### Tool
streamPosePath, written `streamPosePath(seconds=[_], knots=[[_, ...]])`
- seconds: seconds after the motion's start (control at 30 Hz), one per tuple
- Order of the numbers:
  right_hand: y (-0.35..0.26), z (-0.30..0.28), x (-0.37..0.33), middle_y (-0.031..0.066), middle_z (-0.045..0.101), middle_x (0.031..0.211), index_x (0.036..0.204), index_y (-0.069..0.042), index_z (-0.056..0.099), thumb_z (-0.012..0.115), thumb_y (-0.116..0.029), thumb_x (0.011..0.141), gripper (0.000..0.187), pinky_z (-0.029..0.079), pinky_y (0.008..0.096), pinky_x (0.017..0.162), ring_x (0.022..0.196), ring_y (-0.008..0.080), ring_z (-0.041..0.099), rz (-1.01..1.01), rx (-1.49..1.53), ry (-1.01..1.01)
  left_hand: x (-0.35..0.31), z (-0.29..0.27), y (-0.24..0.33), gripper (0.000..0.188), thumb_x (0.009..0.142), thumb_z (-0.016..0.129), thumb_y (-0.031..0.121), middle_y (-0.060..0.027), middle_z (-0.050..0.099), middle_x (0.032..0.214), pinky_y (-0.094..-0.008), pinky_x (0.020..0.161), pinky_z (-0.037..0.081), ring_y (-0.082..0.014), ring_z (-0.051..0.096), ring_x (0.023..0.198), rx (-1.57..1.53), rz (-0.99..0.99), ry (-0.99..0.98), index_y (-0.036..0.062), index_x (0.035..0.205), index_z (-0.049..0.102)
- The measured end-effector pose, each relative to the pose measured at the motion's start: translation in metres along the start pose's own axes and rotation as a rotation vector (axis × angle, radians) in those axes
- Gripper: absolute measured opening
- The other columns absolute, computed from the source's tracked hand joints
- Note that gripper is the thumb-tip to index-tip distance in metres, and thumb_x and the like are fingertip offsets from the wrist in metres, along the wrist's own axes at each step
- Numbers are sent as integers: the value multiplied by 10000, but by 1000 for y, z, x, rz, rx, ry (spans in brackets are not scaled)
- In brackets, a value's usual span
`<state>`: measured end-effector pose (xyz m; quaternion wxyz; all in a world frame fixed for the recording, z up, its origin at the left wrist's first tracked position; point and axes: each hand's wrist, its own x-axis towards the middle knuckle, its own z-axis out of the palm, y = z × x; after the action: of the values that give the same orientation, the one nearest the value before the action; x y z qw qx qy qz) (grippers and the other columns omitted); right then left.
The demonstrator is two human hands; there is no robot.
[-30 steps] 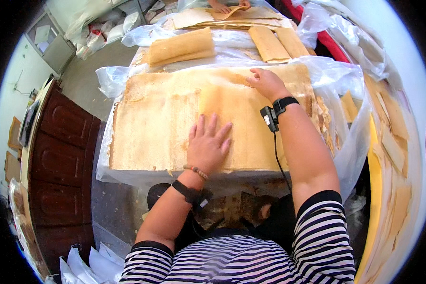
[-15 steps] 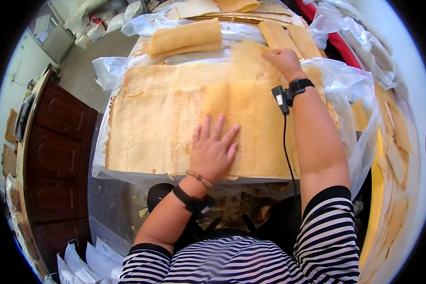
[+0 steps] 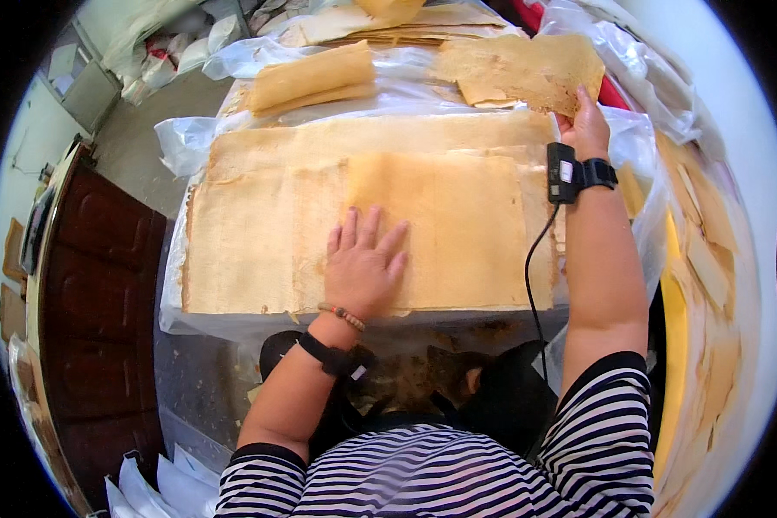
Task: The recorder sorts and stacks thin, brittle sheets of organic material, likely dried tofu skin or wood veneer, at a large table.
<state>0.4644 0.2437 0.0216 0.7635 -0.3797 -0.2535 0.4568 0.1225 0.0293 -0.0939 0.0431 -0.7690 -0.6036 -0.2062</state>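
Sheets lie beneath the left hand, spread flat and gripping nothing; a sideways push could ruck them. Farther off, the right hand pinches a piece by its right end, partly hiding the strips; held only there, it could tear.

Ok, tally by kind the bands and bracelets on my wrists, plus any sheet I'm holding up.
Black wristbands: 2
Beaded bracelet: 1
Tan sheet held in the right hand: 1
Total: 4
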Motion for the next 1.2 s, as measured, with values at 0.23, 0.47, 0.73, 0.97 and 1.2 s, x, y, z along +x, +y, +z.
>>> streamPosePath(seconds=[0.23, 0.47, 0.73, 0.97, 1.2], knots=[[-52, -82, -78, 82, 670, 1076, 1155, -18, 601, 666, -59, 876, 289, 571, 360, 807, 965, 214, 663, -63, -10, 58, 7, 1, -10, 495, 938, 513, 400, -74, 397, 1512, -463, 1134, 237, -329, 317, 1408, 94, -4, -63, 269, 1415, 485], [-96, -151, -99, 209, 589, 1223, 1272, 46, 492, 659, -90, 869, 456, 472, 381, 954, 1120, 314, 583, -551, -857, 484, 13, 2, -15, 500, 913, 588, 391, -143, 391, 1501, -470, 1106, 299, -359, 350, 1379, 63, 36, -101, 256, 1387, 508], [-76, -112, -224, 95, 672, 1086, 1217, -4, 578, 646, -231, 916, 383, 518, 299, 837, 980, 191, 644, -43, -780, -133, 35, -16, -28, 698, 741, 790, 380, -223, 646, 1128, -393, 884, 516, -328, 631, 1037, -101, -462, -15, -4, 1272, 547], [-5, -143, -312, 120, 629, 1130, 1283, -3, 505, 589, -216, 961, 395, 539, 335, 816, 991, 194, 620, 494, -356, -118, 77, -24, -35, 545, 694, 808, 332, -191, 702, 887, -407, 772, 557, -318, 688, 855, -229, -675, -404, -45, 1058, 659], [17, -160, -303, 137, 594, 1109, 1187, -63, 504, 641, -327, 931, 392, 492, 478, 911, 1110, 268, 559, 716, -76, 93, 28, -46, 40, 692, 777, 765, 367, -215, 564, 1235, -432, 941, 471, -363, 559, 1147, -145, -15, -266, -20, 1282, 491]])
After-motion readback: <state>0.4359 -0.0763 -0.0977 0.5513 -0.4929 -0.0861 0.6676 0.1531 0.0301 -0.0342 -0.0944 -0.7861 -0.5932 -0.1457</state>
